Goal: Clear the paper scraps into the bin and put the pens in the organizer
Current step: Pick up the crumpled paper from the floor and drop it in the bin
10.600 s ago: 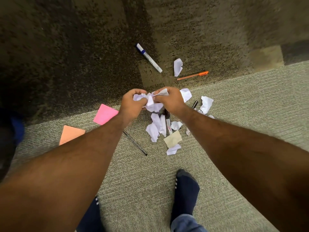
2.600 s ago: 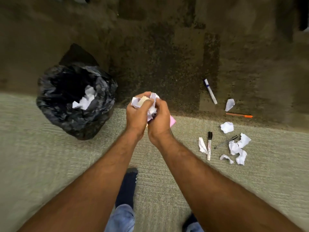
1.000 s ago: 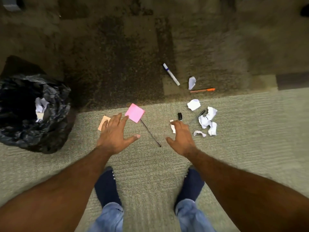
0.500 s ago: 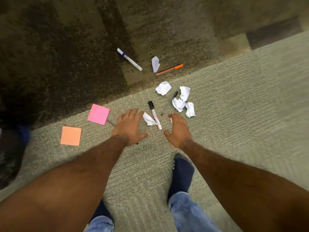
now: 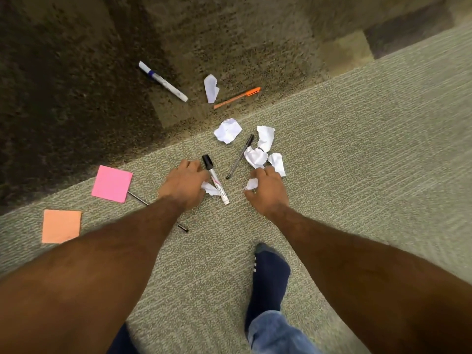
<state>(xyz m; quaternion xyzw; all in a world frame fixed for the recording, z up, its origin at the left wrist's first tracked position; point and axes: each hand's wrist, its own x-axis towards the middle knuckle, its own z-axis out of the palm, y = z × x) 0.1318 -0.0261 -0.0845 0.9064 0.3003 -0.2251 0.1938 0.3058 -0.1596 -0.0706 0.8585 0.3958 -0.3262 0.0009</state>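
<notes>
Nearest, a foot in a navy sock stands on the pale carpet. Ahead of it both hands are down among the litter. The left hand curls its fingers round a white scrap lying against the black-capped marker. The right hand pinches a small scrap. The step in hand looks like gathering paper, with the pens left for later. Just beyond the right hand lie crumpled scraps beside a thin black pen, then a lone scrap. Farthest, on the dark carpet, lie an orange pen, a torn scrap and a white marker. The next move, I judge, calls for sweeping in the cluster without catching the thin pen, then carrying the handful to the bin (neither bin nor organizer is in view).
</notes>
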